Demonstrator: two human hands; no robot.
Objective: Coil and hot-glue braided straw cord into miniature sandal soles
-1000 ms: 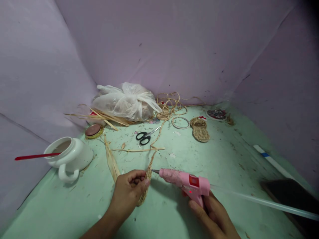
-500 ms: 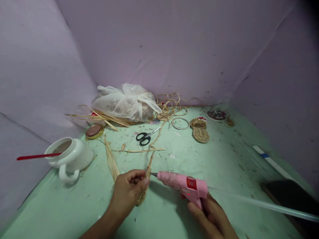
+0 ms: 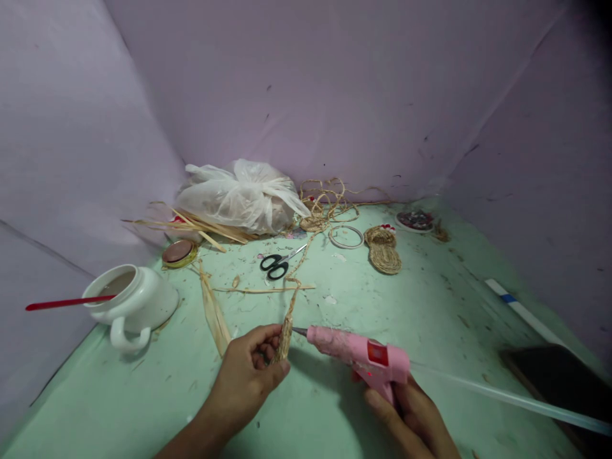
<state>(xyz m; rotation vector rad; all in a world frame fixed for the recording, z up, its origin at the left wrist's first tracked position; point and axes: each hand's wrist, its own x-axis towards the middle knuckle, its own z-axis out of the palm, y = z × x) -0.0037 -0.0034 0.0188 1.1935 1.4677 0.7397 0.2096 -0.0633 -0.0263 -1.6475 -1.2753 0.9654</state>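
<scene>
Pinched between the thumb and fingers of the left hand (image 3: 246,373), a small piece of coiled straw braid (image 3: 285,338) stands edge-on above the green counter (image 3: 306,421), just left of the right hand's tool. The right hand (image 3: 415,414) grips a pink glue gun (image 3: 354,347), its metal nozzle pointing left at the piece's upper end; whether the tip touches is too small to tell. A long, clear glue stick (image 3: 502,395) trails from the gun's back, out to the right.

Part of the braid is already wound into the piece, judging by its packed rows, while a loose braid (image 3: 292,299) runs from its top, away from the hands, toward a tangle of braid (image 3: 335,191) as yet unwound. Well beyond the right hand lies a more complete-looking coiled straw shape (image 3: 385,258) with red and white bits at its far end.

Straight ahead of the hands are black-handled scissors (image 3: 277,266) and a pale ring (image 3: 348,247). Beyond the left hand are a knotted plastic bag (image 3: 248,197), dry straw strips (image 3: 210,229), a round tin (image 3: 179,252) and a white pot (image 3: 153,299) with a red stick (image 3: 67,303).
</scene>
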